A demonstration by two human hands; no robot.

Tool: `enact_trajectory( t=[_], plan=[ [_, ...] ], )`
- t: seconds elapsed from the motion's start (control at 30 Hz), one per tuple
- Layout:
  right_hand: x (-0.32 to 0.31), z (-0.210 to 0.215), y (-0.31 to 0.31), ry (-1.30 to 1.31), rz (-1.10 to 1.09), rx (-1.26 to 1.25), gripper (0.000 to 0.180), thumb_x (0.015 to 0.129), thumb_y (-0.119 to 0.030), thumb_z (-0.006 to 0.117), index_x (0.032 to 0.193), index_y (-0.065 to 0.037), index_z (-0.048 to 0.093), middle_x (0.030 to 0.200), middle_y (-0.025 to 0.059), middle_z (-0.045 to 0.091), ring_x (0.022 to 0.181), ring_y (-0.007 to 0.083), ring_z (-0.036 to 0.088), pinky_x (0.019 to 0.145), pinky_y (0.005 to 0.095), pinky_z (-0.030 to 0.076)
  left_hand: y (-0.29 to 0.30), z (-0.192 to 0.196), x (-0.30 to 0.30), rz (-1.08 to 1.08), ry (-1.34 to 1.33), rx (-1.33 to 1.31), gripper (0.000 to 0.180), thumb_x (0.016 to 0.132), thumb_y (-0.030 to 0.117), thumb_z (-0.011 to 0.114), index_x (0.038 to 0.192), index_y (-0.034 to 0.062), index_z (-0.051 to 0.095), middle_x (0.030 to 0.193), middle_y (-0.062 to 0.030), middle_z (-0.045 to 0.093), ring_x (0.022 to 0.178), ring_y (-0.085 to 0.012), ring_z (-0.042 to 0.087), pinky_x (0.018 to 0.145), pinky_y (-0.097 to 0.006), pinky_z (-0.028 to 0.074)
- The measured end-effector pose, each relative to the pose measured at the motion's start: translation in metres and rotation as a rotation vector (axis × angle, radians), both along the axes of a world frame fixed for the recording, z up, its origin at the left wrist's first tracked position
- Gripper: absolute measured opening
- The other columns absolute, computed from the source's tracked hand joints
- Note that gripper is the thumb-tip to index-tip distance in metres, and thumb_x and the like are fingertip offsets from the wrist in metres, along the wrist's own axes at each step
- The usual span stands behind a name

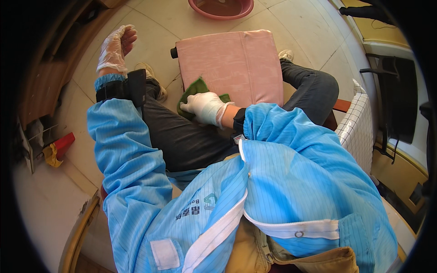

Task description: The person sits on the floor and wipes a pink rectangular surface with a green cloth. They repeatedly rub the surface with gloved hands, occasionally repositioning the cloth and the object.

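Observation:
My right hand, in a thin white glove, is closed on a green cloth. It presses the cloth against the near left edge of a pink, cloth-like covered flat case or cushion. A short black knob or wheel sticks out at the case's far left corner. My left hand, in a clear glove, is raised left of the case and apart from it. Its fingers are loosely curled together, with nothing visible in them. The case stands between my legs; its underside is hidden.
On the tiled floor beyond the case stands a red basin with liquid in it. Wooden shelving runs along the left, with a red and yellow object below it. At right are a white checked cloth and a black chair.

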State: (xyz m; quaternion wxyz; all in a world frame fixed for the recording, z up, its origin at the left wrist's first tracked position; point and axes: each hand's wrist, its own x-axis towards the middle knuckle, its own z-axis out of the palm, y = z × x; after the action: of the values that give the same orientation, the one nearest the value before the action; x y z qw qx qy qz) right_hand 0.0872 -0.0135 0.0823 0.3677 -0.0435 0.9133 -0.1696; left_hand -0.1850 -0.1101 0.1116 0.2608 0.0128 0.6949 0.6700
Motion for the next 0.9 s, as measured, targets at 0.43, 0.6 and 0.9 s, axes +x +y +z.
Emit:
enact_trajectory(
  t=[0.43, 0.6, 0.9],
  plan=[
    [0.033, 0.003, 0.021, 0.077, 0.305, 0.017, 0.036, 0.086, -0.032, 0.069, 0.121, -0.027, 0.067, 0.121, 0.0049, 0.061, 0.112, 0.0273, 0.063, 0.085, 0.0420, 0.056, 0.014, -0.019, -0.003, -0.034, -0.030, -0.203, 0.025, 0.096, 0.034, 0.061, 0.099, 0.0122, 0.073, 0.088, -0.0010, 0.075, 0.073, -0.0095, 0.070, 0.061, -0.024, 0.052],
    [0.052, 0.000, 0.034, 0.153, 0.461, 0.134, 0.025, 0.085, -0.023, 0.066, 0.109, -0.024, 0.072, 0.112, 0.0010, 0.065, 0.106, 0.0243, 0.064, 0.082, 0.0382, 0.054, 0.011, -0.026, -0.008, -0.059, -0.038, -0.255, 0.026, 0.095, 0.035, 0.061, 0.101, 0.0126, 0.073, 0.088, -0.0008, 0.075, 0.073, -0.0096, 0.070, 0.061, -0.025, 0.053],
    [0.086, 0.008, 0.089, 0.198, 0.307, 0.121, 0.019, 0.084, -0.024, 0.065, 0.099, -0.024, 0.076, 0.107, 0.0024, 0.067, 0.105, 0.0252, 0.063, 0.086, 0.0391, 0.051, 0.016, -0.035, -0.018, -0.091, -0.058, -0.306, 0.026, 0.096, 0.036, 0.060, 0.098, 0.0129, 0.073, 0.087, -0.0005, 0.075, 0.072, -0.0098, 0.070, 0.061, -0.025, 0.053]
  ],
)
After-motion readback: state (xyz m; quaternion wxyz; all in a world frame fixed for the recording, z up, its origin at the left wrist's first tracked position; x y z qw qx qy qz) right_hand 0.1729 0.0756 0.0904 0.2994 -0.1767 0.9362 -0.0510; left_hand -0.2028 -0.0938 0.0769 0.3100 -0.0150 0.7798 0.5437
